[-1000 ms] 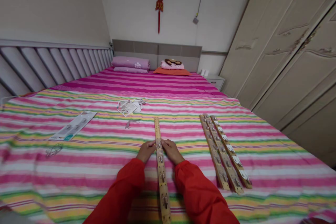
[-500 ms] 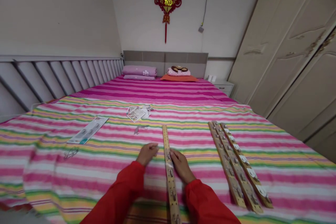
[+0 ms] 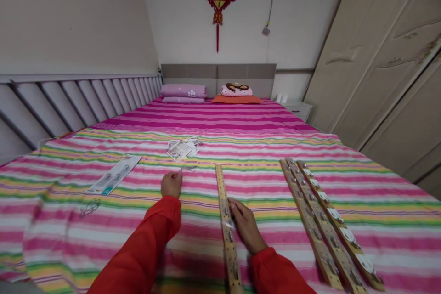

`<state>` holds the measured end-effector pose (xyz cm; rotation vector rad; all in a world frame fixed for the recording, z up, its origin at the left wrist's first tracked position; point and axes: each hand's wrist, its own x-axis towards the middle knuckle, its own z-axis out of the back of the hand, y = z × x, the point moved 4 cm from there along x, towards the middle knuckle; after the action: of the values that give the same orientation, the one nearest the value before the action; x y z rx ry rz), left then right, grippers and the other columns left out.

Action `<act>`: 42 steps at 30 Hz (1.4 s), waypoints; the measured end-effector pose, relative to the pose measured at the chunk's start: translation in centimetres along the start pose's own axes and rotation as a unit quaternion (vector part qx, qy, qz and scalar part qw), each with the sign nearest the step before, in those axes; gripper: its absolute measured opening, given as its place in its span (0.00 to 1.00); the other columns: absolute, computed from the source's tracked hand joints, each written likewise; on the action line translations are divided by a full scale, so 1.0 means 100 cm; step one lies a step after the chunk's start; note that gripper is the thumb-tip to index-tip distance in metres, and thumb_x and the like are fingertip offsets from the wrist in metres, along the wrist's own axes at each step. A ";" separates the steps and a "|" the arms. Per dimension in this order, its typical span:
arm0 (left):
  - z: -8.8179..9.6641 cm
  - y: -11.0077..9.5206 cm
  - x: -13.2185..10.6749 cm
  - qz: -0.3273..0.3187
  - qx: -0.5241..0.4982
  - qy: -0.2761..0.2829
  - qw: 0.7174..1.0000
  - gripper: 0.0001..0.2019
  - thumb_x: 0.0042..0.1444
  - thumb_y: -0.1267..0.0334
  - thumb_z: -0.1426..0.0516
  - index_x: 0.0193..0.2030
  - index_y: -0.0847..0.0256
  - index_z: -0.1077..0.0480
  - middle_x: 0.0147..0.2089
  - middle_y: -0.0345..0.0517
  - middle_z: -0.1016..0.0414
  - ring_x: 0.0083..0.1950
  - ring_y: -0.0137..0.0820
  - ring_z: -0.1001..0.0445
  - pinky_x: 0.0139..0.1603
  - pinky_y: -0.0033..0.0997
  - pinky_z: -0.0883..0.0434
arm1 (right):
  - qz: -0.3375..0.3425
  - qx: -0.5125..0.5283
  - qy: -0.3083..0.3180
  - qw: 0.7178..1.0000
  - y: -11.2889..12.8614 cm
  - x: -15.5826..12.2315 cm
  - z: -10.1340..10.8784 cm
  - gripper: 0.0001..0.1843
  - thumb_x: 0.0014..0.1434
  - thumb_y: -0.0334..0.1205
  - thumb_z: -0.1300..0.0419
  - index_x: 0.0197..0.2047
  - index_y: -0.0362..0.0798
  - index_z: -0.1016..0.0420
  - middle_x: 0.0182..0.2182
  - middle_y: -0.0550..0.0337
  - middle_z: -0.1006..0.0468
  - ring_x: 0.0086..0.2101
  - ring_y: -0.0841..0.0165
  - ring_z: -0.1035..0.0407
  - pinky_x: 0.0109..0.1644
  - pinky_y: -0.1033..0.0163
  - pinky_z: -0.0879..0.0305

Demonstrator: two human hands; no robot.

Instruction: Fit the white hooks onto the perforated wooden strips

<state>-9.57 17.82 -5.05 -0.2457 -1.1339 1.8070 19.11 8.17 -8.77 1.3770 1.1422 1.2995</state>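
Note:
A long wooden strip [image 3: 225,213] with metal hooks lies lengthwise on the striped bed sheet [image 3: 103,220] in front of me. My right hand [image 3: 245,226] rests against the strip's right edge, fingers curled with the tips on the wood near a hook. My left hand [image 3: 171,183] has reached forward and left, its fingers pinched on a small clear packet [image 3: 184,171] lying on the sheet. Both arms wear red sleeves.
Three more hook strips [image 3: 325,225] lie side by side to the right. A pile of small clear packets [image 3: 182,148] sits farther up the bed, a white card pack [image 3: 113,174] to the left. Pillows [image 3: 183,92] are at the headboard, a wardrobe [image 3: 386,69] on the right.
My left hand left the strip and moved forward-left to the small packet. My right hand slid down the strip toward me. The view shifted slightly.

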 end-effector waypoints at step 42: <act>-0.017 -0.094 -0.133 -0.004 -0.289 0.286 0.914 0.15 0.40 0.52 0.39 0.28 0.62 0.25 0.28 0.45 0.22 0.34 0.35 0.25 0.38 0.32 0.30 | -0.111 0.216 -0.017 0.970 0.031 0.025 -0.006 0.15 0.39 0.42 0.31 0.32 0.45 0.21 0.17 0.65 0.26 0.18 0.74 0.37 0.23 0.67 0.40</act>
<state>4.15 9.26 -2.51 -1.0438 -1.1913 1.2132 18.73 10.09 -5.23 1.5177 1.5703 0.8943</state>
